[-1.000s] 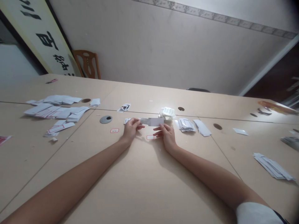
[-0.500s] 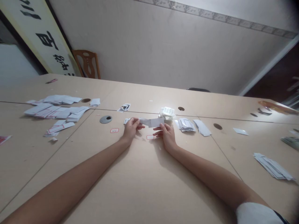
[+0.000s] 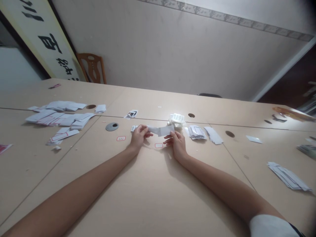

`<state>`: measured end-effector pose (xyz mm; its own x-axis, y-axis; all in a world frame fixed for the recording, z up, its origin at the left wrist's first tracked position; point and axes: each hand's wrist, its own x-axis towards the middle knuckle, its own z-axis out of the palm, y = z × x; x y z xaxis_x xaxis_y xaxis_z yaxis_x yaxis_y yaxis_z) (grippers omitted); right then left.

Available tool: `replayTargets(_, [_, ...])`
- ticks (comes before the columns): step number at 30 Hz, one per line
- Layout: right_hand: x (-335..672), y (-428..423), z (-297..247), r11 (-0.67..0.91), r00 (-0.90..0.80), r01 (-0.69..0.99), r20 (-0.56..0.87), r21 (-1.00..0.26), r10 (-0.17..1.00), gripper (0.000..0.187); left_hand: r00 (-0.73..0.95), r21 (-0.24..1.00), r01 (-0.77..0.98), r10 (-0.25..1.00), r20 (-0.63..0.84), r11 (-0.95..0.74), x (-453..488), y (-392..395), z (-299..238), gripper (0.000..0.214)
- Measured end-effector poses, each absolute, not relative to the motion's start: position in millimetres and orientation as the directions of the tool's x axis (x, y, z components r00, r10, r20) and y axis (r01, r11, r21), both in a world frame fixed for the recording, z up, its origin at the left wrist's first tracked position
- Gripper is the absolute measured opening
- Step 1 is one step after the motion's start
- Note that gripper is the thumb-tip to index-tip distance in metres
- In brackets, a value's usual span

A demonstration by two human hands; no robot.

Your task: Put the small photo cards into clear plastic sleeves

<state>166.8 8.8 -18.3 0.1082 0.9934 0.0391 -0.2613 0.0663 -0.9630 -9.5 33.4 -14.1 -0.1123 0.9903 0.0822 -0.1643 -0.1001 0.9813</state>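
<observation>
Between my two hands, just above the table, a pale strip stretches across. Its left part is a translucent film piece (image 3: 154, 130), pinched by my left hand (image 3: 139, 135) between thumb and fingers. The right part looks like a greyish-white paper slip (image 3: 166, 131), with the thumb and forefinger of my right hand (image 3: 176, 142) on its lower right corner; my other right fingers are loosely bent. The two parts meet or overlap in the middle, and I cannot tell if they are joined. Below them on the table lies a red-bordered label (image 3: 158, 145). Another red-bordered label (image 3: 120, 138) lies left of my left hand.
A glossy pile of small clear packets (image 3: 176, 119) stands behind my right hand. Card stacks (image 3: 197, 132) and white slips (image 3: 213, 135) lie to its right. Many paper slips (image 3: 59, 117) cover the left side. Cable holes (image 3: 112, 126) dot the table (image 3: 158, 197).
The paper slip in my right hand has shifted and tilted very slightly, and the label beneath shows more fully. Both hands keep their hold almost in place.
</observation>
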Motion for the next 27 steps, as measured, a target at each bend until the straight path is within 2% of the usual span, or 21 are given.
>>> replayTargets(4, [168, 9, -21, 0.079, 0.162, -0.261, 0.037, -0.962, 0.986, 0.027, -0.131, 0.980, -0.170, 0.988, 0.085, -0.107, -10, 35, -17, 0.024])
replayTargets(9, [173, 14, -21, 0.170, 0.270, -0.238, 0.103, -0.956, 0.957, 0.024, -0.102, 0.984, -0.136, 0.990, 0.102, -0.115, -11, 37, -18, 0.029])
replayTargets(15, [203, 23, 0, 0.223, 0.390, -0.402, 0.054, -0.888, 0.919, 0.018, -0.079, 0.988, -0.105, 0.992, 0.101, -0.109, -9, 38, -16, 0.037])
replayTargets(18, [232, 25, 5, 0.251, 0.494, -0.436, 0.004, -0.864, 0.870, 0.025, -0.041, 0.992, -0.103, 0.997, 0.066, -0.070, -9, 37, -15, 0.039])
replayTargets(23, [273, 27, -1, 0.170, 0.594, -0.465, -0.163, -0.869, 0.788, 0.030, -0.031, 0.995, -0.065, 0.996, 0.079, -0.080, -9, 37, -17, 0.039])
replayTargets(27, [279, 31, -4, 0.159, 0.615, -0.463, -0.187, -0.872, 0.766, 0.039, 0.013, 0.991, -0.004, 0.991, 0.131, -0.131, -9, 35, -15, 0.038])
